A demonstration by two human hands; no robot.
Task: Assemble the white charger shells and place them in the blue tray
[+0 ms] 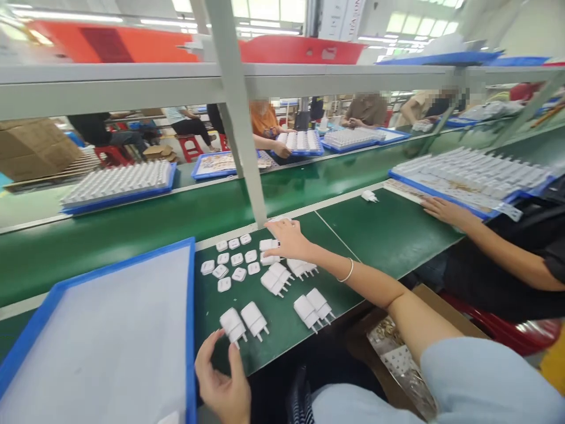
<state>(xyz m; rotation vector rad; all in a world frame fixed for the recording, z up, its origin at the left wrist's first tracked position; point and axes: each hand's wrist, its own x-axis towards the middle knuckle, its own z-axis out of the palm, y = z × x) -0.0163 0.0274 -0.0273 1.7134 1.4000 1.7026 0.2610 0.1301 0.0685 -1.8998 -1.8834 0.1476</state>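
Note:
My left hand [223,377] is at the green bench's front edge, thumb and index finger apart. Its fingertips are close to a white plug charger [232,325] with two pins; I cannot tell whether they touch it. Another plug charger [254,320] lies just right of that one. My right hand [289,240] stretches over the bench by the metal post, fingers apart, above white charger pieces [269,258] that it partly hides. Below it lie grouped plug chargers [276,278], and a pair of plug chargers [312,309] is nearer me. Several small white square caps [237,259] lie left of my right hand.
A blue-rimmed tray [190,330] stands at my left. The metal post [247,129] and shelf [132,88] rise ahead, before a green conveyor [300,185]. On the right, a co-worker's hand [445,211] is beside a tray of chargers [477,174]. More people sit opposite.

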